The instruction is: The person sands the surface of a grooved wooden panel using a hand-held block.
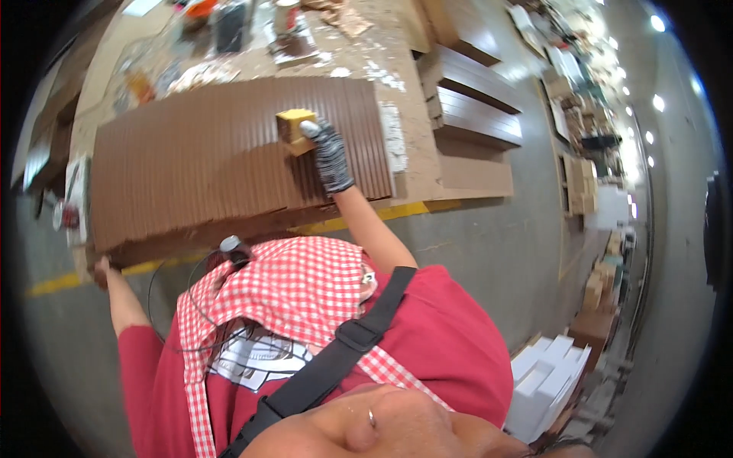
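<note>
A striped grey-and-black glove covers my right hand (330, 156), which is closed around a yellow sponge-like block (295, 131) with a brownish side. The block is over the right part of a wide row of brown slats (206, 160), packed side by side on the workbench. Whether it presses on the slats is hard to see. At the near left corner of the row is my left hand (101, 272), bare and small in the view. Its fingers are mostly hidden by the corner.
Behind the slats, the stained workbench (359, 57) carries a can (285, 17), an orange bowl (200, 8), crumpled paper and plastic. Long brown boards (477, 114) are stacked at the right. White foam-like pieces (546, 382) stand on the floor at lower right.
</note>
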### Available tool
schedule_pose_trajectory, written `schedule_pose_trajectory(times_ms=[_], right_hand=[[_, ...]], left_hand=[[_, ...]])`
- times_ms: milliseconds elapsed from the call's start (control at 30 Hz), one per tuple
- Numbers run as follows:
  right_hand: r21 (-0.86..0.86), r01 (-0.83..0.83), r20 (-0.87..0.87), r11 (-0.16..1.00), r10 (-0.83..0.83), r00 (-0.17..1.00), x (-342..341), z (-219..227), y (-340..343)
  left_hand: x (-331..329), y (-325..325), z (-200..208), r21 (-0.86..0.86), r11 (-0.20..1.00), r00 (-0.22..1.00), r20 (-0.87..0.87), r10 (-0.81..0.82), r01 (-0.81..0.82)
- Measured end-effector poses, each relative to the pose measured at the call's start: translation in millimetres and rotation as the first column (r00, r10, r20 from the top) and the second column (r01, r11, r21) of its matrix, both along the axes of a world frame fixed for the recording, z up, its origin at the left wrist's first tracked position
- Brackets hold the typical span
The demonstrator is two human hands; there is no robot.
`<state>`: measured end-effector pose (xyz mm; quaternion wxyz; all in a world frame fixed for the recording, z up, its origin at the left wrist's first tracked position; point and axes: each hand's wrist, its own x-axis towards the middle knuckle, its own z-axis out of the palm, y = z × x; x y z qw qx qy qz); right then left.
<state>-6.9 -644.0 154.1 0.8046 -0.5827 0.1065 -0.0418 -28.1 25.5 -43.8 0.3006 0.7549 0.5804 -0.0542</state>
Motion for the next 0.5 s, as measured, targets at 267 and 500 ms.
schedule_pose_trajectory(times_ms=[267, 500], right_hand=[[0.023, -0.011, 0.020, 1.000, 0.010, 1.000, 2, -17, -14], [-0.043, -0.007, 0.024, 0.999, 0.008, 1.000, 0, -23, -18]], left_hand=[[19, -5, -10, 0.326, 0.859, 0.918, 0.090, 0.387, -0.394], [16, -59, 38, 0.181, 0.868, 0.879, 0.223, 0.421, -0.461]])
